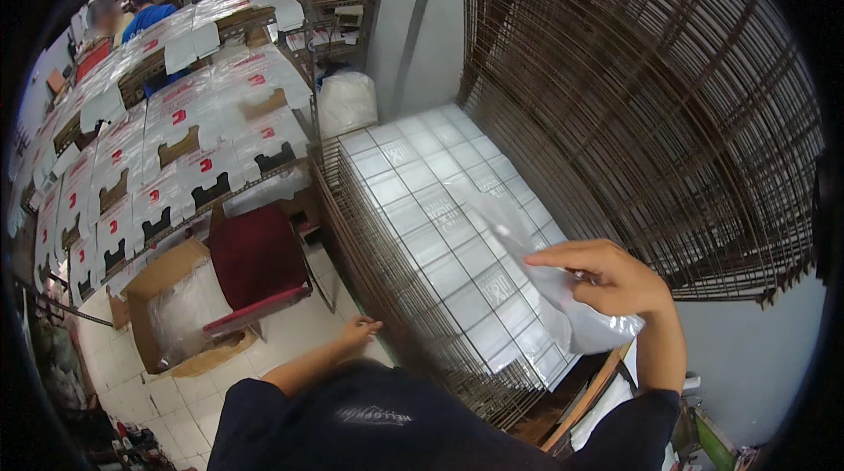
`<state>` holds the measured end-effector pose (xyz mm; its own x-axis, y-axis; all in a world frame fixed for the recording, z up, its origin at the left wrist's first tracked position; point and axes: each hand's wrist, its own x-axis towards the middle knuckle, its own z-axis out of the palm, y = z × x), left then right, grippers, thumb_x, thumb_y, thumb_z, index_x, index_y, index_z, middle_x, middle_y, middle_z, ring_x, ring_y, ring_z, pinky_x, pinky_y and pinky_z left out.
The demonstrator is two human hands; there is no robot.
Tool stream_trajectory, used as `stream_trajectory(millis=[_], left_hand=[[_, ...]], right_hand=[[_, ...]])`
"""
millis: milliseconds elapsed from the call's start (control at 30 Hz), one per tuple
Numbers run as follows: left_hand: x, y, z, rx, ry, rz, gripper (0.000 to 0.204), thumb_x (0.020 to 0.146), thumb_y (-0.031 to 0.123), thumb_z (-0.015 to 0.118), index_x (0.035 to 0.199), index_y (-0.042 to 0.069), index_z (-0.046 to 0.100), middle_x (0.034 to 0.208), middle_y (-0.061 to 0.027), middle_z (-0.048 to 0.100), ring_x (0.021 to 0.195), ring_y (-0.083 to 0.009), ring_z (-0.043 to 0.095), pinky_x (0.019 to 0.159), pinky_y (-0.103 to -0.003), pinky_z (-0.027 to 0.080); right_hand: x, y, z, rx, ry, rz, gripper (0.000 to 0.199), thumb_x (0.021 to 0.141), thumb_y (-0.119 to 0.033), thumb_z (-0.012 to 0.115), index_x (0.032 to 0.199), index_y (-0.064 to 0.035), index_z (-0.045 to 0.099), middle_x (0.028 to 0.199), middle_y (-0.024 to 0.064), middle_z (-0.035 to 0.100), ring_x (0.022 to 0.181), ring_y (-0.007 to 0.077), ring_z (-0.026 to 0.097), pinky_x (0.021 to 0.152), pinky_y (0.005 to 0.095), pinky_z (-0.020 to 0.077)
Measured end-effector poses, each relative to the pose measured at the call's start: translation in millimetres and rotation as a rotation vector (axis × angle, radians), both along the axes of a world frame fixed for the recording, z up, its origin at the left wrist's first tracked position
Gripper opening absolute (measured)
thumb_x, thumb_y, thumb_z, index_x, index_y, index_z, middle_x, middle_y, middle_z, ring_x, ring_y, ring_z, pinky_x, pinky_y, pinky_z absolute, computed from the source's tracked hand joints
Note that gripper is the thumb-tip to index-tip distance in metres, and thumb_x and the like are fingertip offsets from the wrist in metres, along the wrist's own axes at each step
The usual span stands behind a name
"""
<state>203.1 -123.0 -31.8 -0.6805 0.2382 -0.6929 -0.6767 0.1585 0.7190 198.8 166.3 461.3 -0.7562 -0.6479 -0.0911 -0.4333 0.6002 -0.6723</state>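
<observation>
My right hand [607, 278] is over the right part of a wire rack, its index finger stretched out and its thumb and other fingers bent round a clear plastic bag [505, 221]. The bag slants across the rack and bunches below the hand. Under it, white printed plastic bags [431, 216] lie flat in rows, seen through the wire grid of a rack shelf [374, 282]. My left hand [359, 331] is low beside the rack's left edge, apart from the bags, fingers loosely bent and somewhat apart. Nothing shows in it.
Raised wire shelves [642, 102] stand at the right. On the left, tiered racks hold several white and red printed bags [176, 137]. A dark red chair [258, 256] and an open cardboard box [141, 313] stand on the floor. A person in blue [148, 16] is far left.
</observation>
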Motion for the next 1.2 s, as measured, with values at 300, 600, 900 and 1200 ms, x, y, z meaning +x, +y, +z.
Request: stream_trajectory(millis=[300, 600, 900, 1200], left_hand=[[-65, -86, -71, -0.313, 0.235, -0.1, 0.051, 0.073, 0.037, 0.07, 0.105, 0.001, 0.055, 0.086, -0.0124, 0.062, 0.077, -0.0191, 0.058, 0.068, -0.032, 0.047], [-74, -108, -92, -0.453, 0.171, -0.227, 0.056, 0.074, 0.043, 0.07, 0.11, 0.002, 0.055, 0.094, -0.0147, 0.062, 0.085, -0.0216, 0.059, 0.076, -0.033, 0.047], [-88, -107, -27, -0.198, -0.08, -0.075, 0.056, 0.076, 0.04, 0.069, 0.113, 0.001, 0.054, 0.098, -0.0137, 0.061, 0.087, -0.0201, 0.058, 0.078, -0.031, 0.046], [-107, -125, -4, -0.039, -0.145, 0.046, 0.046, 0.081, 0.033, 0.065, 0.114, 0.003, 0.052, 0.099, -0.0096, 0.058, 0.091, -0.0184, 0.056, 0.078, -0.032, 0.046]], right_hand=[[-204, -75, -13, -0.189, -0.003, -0.145, 0.056, 0.067, 0.008, 0.045, 0.12, -0.0035, 0.054, 0.101, 0.0099, 0.063, 0.069, 0.0102, 0.057, 0.06, 0.0217, 0.0449], [-365, -14, -207, -1.035, 0.029, -0.8, 0.056, 0.069, 0.012, 0.044, 0.124, -0.0005, 0.049, 0.119, 0.0106, 0.054, 0.083, 0.0123, 0.058, 0.063, 0.0219, 0.0461], [-422, -11, -371, -1.037, -0.002, -1.205, 0.06, 0.072, 0.011, 0.047, 0.131, -0.0013, 0.04, 0.13, 0.0112, 0.045, 0.095, 0.0168, 0.056, 0.066, 0.0224, 0.0458], [-451, 58, -481, -0.583, 0.332, -1.515, 0.062, 0.069, 0.004, 0.056, 0.129, 0.0038, 0.04, 0.126, 0.02, 0.047, 0.103, 0.0277, 0.055, 0.088, 0.0332, 0.0448]])
